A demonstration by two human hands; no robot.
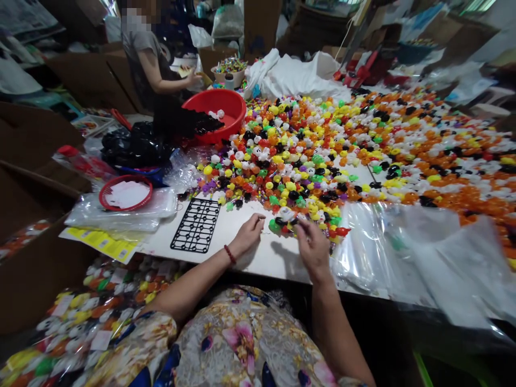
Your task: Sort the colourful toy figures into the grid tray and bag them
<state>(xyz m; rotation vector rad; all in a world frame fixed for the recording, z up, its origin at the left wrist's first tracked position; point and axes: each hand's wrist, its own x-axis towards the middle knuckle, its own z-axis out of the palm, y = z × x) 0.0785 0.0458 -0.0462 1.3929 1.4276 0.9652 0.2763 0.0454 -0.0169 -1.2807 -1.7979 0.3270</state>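
My left hand [249, 235] is held over the white tabletop, fingers pinched together; anything between them is too small to make out. To its right, my right hand [313, 247] has its fingers closed at the near edge of a heap of small colourful plastic figures [290, 185]. A white and black figure [287, 214] and a green one [274, 226] lie by its fingertips. What those fingers grip is partly hidden. Left of my left hand, a black plastic grid tray [196, 226] lies flat on the table.
Clear plastic bags [374, 242] lie right of my right hand. On the left are a small red basket [126, 192] with white paper, more bags [116, 215] and yellow printed sheets [102, 242]. Beyond, a person [151, 64] works near a large red basin [231, 110]. Bagged figures [76, 328] sit lower left.
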